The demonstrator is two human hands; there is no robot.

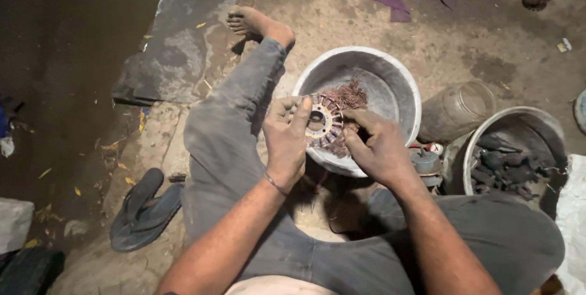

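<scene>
At frame centre I see the left hand [285, 142] gripping the round slotted metal motor stator with copper winding [323, 121], its fingers [300, 112] closed on the rim. The right hand [375, 145] pinches the loose copper wire bundle [348, 96] above the grey metal basin [400, 87]. Best practice, in my judgement: steady the core and pull strands straight outward. No legible labels; a clear jar [458, 109] lies at right.
</scene>
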